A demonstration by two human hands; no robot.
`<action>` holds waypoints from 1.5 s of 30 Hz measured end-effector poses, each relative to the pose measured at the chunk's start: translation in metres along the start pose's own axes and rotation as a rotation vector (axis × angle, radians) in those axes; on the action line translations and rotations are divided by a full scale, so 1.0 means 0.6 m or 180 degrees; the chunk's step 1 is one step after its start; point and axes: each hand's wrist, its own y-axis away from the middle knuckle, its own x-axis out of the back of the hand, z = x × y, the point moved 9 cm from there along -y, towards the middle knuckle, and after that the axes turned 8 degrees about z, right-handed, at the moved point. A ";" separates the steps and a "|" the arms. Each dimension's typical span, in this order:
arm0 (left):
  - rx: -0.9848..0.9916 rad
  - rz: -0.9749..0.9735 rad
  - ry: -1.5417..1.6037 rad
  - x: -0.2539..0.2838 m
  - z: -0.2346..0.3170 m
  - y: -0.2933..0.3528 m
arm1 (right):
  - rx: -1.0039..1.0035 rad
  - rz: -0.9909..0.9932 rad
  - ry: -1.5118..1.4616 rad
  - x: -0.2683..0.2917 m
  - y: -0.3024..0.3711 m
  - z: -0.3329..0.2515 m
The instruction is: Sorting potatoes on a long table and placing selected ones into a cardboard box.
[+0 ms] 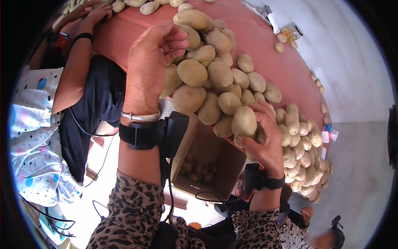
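A heap of potatoes (219, 74) lies along the near edge of the red tabletop (286, 68). My left hand (154, 52) is over the heap's left side, its fingers loosely curled and apart from the thumb. Potatoes show just behind those fingertips, and nothing is visible in the palm. At the heap's near right end, my right hand (265, 139) grips a pale, rounded potato (244, 121) between thumb and fingers. Other potatoes press close around this hand and partly hide its fingertips.
Below the table edge stands a cardboard box (230, 170) with small potatoes inside. Another potato pile (304, 153) is at right. A glass jar (292, 32) and a knife (271, 18) lie far right. A co-worker's hands (93, 14) are at far left. Cables hang below my wrists.
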 end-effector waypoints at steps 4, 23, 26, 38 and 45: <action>0.0013 -0.0093 -0.0285 0.003 0.005 0.000 | -0.0310 0.0219 -0.0429 0.003 -0.002 0.002; -0.0107 -0.0894 -0.1035 -0.053 -0.002 0.016 | -0.0347 0.0906 -0.0002 0.032 -0.071 -0.015; -0.0017 -0.1242 -0.1560 -0.075 -0.043 0.035 | -0.0539 0.1050 -0.0151 0.038 -0.059 -0.008; -0.1674 -0.2289 -0.4215 -0.139 -0.117 0.144 | -0.0568 0.1106 -0.0372 0.039 -0.035 0.033; -0.1494 -0.1790 -0.4206 -0.126 -0.081 0.125 | -0.0286 0.1047 -0.0146 0.033 -0.044 0.022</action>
